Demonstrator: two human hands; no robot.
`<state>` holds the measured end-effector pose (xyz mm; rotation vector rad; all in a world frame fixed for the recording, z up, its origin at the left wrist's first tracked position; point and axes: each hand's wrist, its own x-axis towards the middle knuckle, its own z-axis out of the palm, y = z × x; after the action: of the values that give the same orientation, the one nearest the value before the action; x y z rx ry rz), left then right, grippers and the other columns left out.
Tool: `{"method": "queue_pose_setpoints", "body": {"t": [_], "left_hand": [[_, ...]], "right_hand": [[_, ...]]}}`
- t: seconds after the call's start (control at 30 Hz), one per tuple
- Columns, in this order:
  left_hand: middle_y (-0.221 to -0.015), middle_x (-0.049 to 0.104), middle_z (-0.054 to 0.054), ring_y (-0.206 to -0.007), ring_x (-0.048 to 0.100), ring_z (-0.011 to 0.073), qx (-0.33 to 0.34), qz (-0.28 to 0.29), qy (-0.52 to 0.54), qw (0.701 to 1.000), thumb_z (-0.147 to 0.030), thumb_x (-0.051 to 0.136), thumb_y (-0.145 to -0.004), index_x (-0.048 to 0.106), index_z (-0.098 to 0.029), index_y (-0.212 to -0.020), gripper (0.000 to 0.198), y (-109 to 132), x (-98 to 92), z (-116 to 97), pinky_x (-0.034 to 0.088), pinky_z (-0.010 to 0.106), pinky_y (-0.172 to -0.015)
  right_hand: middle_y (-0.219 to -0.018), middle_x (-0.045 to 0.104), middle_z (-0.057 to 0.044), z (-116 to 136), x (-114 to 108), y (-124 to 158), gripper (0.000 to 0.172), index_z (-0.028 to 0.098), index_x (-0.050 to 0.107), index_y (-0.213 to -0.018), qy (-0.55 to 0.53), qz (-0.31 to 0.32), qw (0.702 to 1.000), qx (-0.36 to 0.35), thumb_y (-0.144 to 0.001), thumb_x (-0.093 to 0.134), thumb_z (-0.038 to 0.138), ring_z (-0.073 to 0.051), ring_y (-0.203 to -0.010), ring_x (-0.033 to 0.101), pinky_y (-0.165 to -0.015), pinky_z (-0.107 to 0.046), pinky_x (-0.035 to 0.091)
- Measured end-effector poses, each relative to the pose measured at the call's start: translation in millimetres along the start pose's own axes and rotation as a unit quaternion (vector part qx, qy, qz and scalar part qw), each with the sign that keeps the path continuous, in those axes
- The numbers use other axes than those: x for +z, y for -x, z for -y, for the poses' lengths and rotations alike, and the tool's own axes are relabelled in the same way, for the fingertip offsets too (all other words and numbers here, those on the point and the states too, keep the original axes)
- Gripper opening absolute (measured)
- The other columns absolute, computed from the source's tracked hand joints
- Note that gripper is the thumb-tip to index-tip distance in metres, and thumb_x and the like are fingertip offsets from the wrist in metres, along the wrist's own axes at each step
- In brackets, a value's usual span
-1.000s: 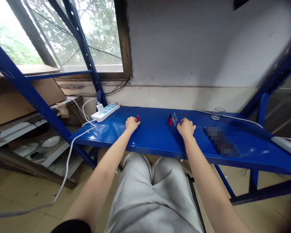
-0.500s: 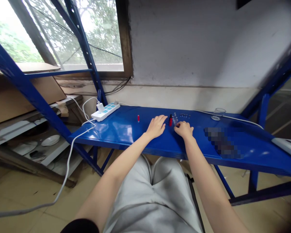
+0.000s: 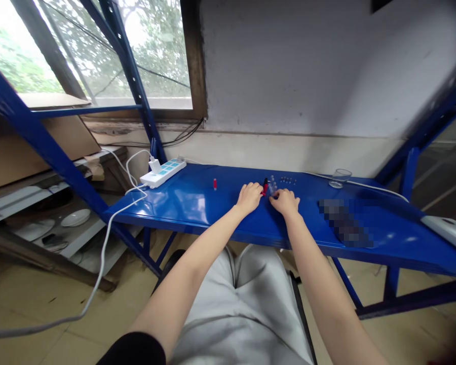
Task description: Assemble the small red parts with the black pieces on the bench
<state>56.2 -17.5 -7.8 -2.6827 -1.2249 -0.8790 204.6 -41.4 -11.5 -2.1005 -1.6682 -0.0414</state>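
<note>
Left hand (image 3: 251,197): lying palm-down low over the blue metal counter (image 3: 182,203), pointing fingertips at the small red-and-black piece (image 3: 265,187); touching it or just falling short (cannot tell which), and leaving the state of the grip, grasping or released, impossible to tell.

Right hand (image 3: 286,203): bending thumb and forefinger toward each other at the near end of the small, clear, beadlike cluster (image 3: 272,184); hiding most of the space between the fingertips, so not showing for certain a grasp or a loose grip.

Red-and-black piece: sitting between both hands, just left of the clear cluster and close against it.

Row of tiny dark and pale beads (image 3: 288,180): lying on the counter beyond the right hand.

Small red cylinder with a pale end (image 3: 215,184): sitting well apart, to the left of the left hand.

Clear glass tumbler (image 3: 340,178): resting near the back edge, far to the right.

Step in hand: apparently working both hands together on the small pieces.

Next move: probably calling for a light fingertip pinch, without jostling the crowded cluster.
</note>
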Motion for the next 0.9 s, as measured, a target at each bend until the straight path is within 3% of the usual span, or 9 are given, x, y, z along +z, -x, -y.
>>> {"method": "queue_pose_setpoints", "body": {"t": [0.23,0.4,0.7,0.9], "left_hand": [[-0.09,0.061,0.005,-0.089,0.052,0.0181,-0.085,-0.107,0.115,0.984,-0.026,0.051,-0.083,0.059,-0.019,-0.089,0.012,9.2,-3.7,9.7,0.04,0.033,-0.079],[-0.089,0.062,0.005,-0.086,0.053,0.0173,-0.101,-0.154,0.165,0.969,-0.029,0.053,-0.082,0.061,-0.019,-0.088,0.014,11.4,-6.8,12.7,0.041,0.033,-0.079],[-0.091,0.063,0.005,-0.086,0.054,0.0168,-0.091,-0.159,0.157,0.97,-0.028,0.051,-0.083,0.062,-0.019,-0.09,0.016,11.9,-5.8,14.9,0.042,0.032,-0.081],[-0.109,0.06,0.005,-0.101,0.052,0.0173,-0.023,-0.124,0.127,0.984,-0.029,0.038,-0.089,0.053,-0.023,-0.118,0.033,16.4,-16.3,3.7,0.039,0.035,-0.091]], "right_hand": [[-0.098,0.058,-0.01,0.9,2.0,-1.3,0.018,0.019,0.061,-0.083,0.018,-0.004,1.0,0.002,-0.079,0.049,0.032,-0.026,-0.098,0.048,-0.077,-0.043,0.035],[-0.086,0.062,-0.007,8.7,-0.5,0.0,0.013,0.019,0.059,-0.079,0.039,0.006,0.997,-0.061,-0.079,0.049,0.026,-0.021,-0.088,0.054,-0.076,-0.037,0.033],[-0.08,0.065,-0.006,16.8,-4.2,4.0,0.012,0.018,0.058,-0.075,0.062,-0.005,0.991,-0.123,-0.078,0.048,0.026,-0.018,-0.077,0.058,-0.068,-0.029,0.031],[-0.079,0.065,-0.007,18.3,-2.5,3.7,0.013,0.018,0.058,-0.074,0.057,-0.01,0.991,-0.122,-0.075,0.05,0.029,-0.019,-0.073,0.059,-0.065,-0.029,0.032]]}}
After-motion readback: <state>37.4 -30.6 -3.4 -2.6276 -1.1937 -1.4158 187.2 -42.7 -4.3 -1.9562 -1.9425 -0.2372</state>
